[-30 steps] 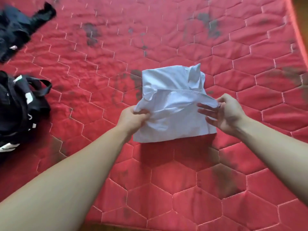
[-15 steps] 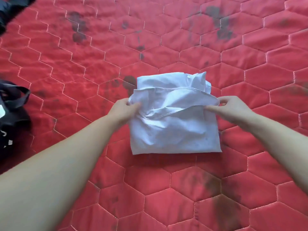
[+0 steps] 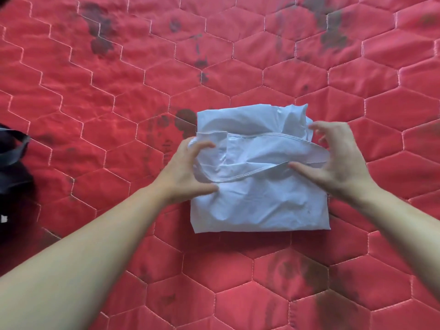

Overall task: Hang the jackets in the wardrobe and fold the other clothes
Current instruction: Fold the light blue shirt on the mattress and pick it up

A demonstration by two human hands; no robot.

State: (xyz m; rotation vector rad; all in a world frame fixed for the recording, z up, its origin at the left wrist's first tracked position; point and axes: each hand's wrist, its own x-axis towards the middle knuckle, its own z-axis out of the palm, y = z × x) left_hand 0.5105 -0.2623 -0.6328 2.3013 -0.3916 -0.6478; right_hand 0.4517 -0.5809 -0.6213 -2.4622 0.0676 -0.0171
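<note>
Now the shirt [image 3: 259,186], a pale white bundle, lies on the red quilt [image 3: 119,91], already squared into a rough packet with its near edge flat and its far part puffed and creased. The left hand [image 3: 188,172] sits at the packet's left side, thumb and fingers curled into the loose cloth there, so it is grasping the shirt. The right hand [image 3: 338,160] is spread over the right side with fingers arched and apart; its thumb tip touches the hemmed fold near the middle, but it is not clenched on anything, so I count it as released. A dark garment [image 3: 12,167] lies at the left edge, well apart from the packet.

To my eye this is the last tidy of the fold. To do it well:

1. Keep the left grip light, just enough to stop the packet sliding.
2. Lay the right palm flat and sweep outward along the hem, pushing trapped air toward the far edge.
3. Tuck the raised far right corner under, so no flap sticks up.
4. Press both sides together to even the 2 edges.

The cloth looks thin and slippery, so a hard tug would likely undo the layers.
</note>
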